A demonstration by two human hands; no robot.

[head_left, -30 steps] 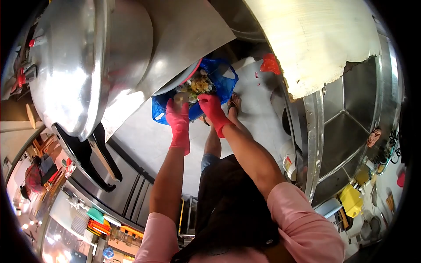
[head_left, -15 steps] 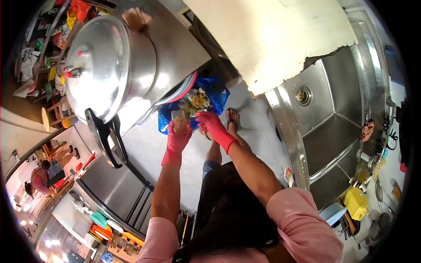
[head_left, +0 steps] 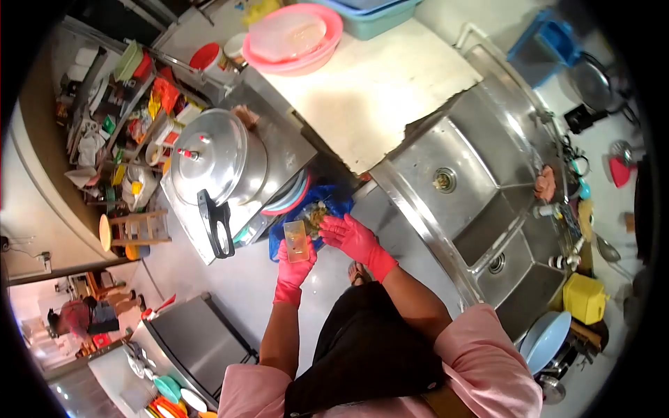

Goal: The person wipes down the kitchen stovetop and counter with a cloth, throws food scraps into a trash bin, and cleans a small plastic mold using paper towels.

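Note:
My left hand point(head_left: 295, 270), in a pink rubber glove, grips a small rectangular see-through plastic container point(head_left: 296, 242) with some bits inside. My right hand point(head_left: 353, 241), gloved the same way, is stretched out just right of the container and holds nothing. Beyond both hands, a blue plastic bag point(head_left: 340, 200) stands open on the floor with food scraps point(head_left: 316, 213) in it. The container overlaps the near side of the bag in the view.
To the right runs a steel sink point(head_left: 422, 147) with scraps in its drain. A big pressure cooker point(head_left: 210, 152) stands on a steel counter at left. Pink basins point(head_left: 295, 59) sit on the white board point(head_left: 390, 76). Another person point(head_left: 73, 317) is far off at lower left.
The view has tilted up, showing more sink and the basins. The container now stands more upright and nearer to me. My right hand's fingers have straightened out, away from the bag.

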